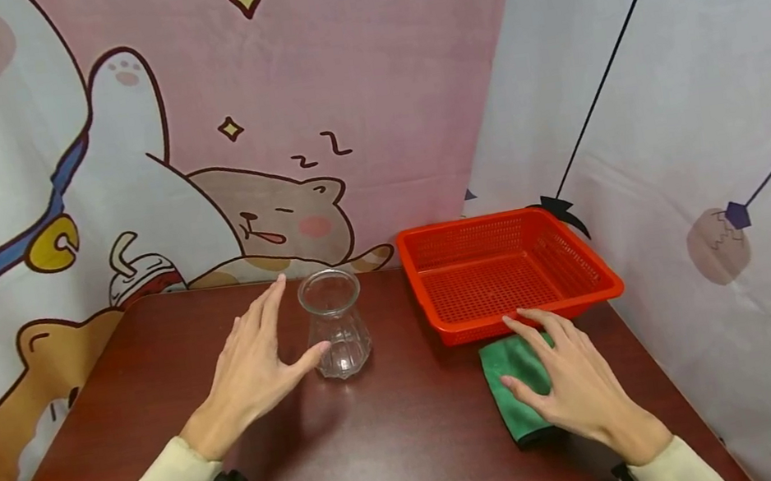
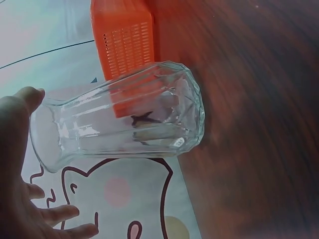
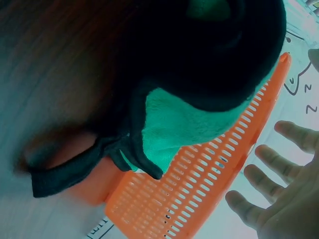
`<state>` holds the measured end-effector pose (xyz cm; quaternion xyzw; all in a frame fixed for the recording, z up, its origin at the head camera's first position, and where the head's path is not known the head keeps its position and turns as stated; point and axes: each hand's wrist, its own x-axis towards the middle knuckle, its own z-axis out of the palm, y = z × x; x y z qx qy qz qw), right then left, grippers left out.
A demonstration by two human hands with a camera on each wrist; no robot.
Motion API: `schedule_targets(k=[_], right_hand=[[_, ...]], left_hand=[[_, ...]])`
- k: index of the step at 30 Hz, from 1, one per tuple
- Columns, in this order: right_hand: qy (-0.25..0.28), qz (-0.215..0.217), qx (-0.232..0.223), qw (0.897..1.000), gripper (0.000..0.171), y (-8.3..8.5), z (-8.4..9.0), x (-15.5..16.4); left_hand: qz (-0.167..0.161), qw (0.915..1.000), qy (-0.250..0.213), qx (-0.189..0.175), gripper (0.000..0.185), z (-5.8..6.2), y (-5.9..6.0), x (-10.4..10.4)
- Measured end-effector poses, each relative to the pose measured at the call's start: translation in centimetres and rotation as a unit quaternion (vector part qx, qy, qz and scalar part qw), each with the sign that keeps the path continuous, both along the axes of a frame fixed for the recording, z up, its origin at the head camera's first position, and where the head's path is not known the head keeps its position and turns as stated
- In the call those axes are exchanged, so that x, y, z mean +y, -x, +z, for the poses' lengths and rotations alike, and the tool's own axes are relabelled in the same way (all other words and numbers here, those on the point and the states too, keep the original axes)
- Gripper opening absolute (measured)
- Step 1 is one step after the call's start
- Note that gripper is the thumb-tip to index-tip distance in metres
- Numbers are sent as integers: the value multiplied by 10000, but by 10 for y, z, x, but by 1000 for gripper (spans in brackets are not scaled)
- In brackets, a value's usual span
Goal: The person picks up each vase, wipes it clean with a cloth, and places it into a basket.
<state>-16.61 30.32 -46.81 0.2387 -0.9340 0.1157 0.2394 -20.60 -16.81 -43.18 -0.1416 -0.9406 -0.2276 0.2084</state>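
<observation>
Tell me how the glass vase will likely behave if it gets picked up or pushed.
The glass vase looks rigid and probably fragile, since it is clear and appears to be glass. Its shiny, handleless sides could be slippery. Standing upright and taller than wide, it might tip if pushed near the top.

The head camera is looking forward and down over the table (image 1: 388, 456), taking in the left hand (image 1: 248, 369), the right hand (image 1: 578, 378) and the patterned backdrop (image 1: 393, 90). The left wrist camera is facing the glass vase (image 2: 124, 114) from close by, its picture turning the upright vase sideways. The right wrist camera is viewing the green cloth (image 3: 189, 122) from very near, at a slant. All three are sharing the basket (image 1: 482, 284); the head and left wrist views are both showing the vase.
</observation>
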Motion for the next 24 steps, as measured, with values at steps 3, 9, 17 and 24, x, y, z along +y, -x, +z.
schedule_targets(k=[3, 9, 17, 24], right_hand=[[-31, 33, 25, 10000, 82, 1, -2, 0], [-51, 10, 24, 10000, 79, 0, -3, 1], [-118, -9, -72, 9999, 76, -4, -4, -1], [-340, -260, -234, 9988, 74, -6, -9, -4]], left_hand=[[26, 10000, -84, -41, 111, 0, 1, 4], [-37, 9996, -235, -180, 111, -2, 5, 11], [-227, 9986, -459, -164, 111, -1, 11, 19], [-366, 9974, -605, -114, 108, -3, 14, 25]])
